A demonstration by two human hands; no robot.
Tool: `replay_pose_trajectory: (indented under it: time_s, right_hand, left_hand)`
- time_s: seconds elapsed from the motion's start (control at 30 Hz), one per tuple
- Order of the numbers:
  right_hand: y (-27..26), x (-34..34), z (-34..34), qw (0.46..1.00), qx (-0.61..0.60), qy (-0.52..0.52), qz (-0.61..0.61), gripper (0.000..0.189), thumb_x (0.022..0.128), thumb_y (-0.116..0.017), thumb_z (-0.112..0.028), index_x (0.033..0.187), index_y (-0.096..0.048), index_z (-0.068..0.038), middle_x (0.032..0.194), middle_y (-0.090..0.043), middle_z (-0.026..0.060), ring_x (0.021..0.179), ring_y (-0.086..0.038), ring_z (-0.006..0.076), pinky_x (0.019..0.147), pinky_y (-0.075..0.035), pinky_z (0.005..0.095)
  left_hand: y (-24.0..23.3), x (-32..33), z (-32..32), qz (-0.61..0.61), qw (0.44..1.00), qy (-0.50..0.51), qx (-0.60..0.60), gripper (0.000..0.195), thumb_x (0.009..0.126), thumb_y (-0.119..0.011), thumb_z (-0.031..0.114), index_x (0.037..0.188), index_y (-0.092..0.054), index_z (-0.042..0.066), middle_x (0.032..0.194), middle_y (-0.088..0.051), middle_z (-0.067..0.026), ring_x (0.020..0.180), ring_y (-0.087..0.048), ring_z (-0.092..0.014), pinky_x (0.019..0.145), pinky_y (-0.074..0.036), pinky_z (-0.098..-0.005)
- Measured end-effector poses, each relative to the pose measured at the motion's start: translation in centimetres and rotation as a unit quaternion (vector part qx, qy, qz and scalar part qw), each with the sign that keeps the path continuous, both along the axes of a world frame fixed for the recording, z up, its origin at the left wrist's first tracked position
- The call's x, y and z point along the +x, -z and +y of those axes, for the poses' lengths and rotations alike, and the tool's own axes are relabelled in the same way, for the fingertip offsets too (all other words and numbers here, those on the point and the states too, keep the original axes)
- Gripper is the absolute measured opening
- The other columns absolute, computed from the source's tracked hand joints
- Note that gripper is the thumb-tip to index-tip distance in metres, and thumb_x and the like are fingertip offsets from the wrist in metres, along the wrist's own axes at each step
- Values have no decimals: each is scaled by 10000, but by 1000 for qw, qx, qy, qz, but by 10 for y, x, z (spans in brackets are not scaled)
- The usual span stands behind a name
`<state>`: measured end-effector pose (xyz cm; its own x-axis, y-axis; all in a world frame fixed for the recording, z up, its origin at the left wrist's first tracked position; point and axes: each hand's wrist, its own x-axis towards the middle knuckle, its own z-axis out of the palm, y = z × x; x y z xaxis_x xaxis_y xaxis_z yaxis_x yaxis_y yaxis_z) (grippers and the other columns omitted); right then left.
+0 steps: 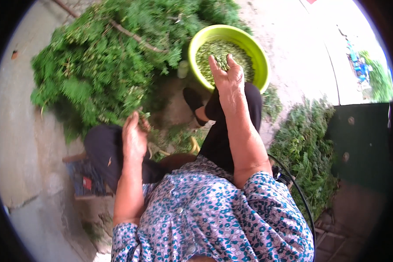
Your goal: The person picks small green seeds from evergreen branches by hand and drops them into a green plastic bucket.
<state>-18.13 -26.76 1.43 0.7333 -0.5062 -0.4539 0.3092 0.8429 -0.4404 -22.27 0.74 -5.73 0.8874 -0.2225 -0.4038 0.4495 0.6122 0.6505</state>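
Note:
My right hand (230, 78) reaches over a lime-green plastic basin (264, 62), thumb and a finger spread. A clump of small green seed cones (221, 62) shows between them and looks cupped in the hand. More loose green cones (203, 57) cover the inside of the basin. At the lower edge of a big heap of cut evergreen branches (95, 72), my left hand (135, 136) has its fingers around a small green sprig (145, 115). The fingers partly hide that sprig.
A bare brown branch (137, 38) lies across the heap. A second pile of cut greenery (308, 157) lies at the right, by a dark green panel (360, 140). A black cable (303, 193) curves past my right side. Beside my left knee is a low wooden-edged seat (85, 178).

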Motion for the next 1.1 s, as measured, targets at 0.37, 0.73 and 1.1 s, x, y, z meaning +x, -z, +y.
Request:
replay_pose_trajectory:
  time_s: [0.37,0.73,1.1]
  right_hand:
    - [25,-4,-95,932,-334,135,26,241,858,-511,-92,1049,-439,37,1076,-425,157,953,-489,330,881,-450,454]
    - [10,5,-74,961,-240,133,-23,244,866,-489,-57,1061,-473,89,944,-571,127,832,-573,240,802,-507,306]
    - [36,-32,112,691,-536,-483,-31,403,740,-589,-12,1136,-521,24,991,-612,116,879,-568,158,799,-449,266]
  left_hand:
    - [-4,5,-9,9,998,-54,21,105,775,-591,-28,846,-540,30,792,-593,-83,673,-586,-168,602,-492,-254]
    - [-9,3,2,7,998,-32,51,84,831,-570,87,873,-569,13,822,-622,-104,667,-622,-190,558,-540,-306]
    - [-11,1,-6,45,998,-12,31,51,807,-589,68,833,-566,31,739,-616,-91,573,-576,-161,496,-489,-288]
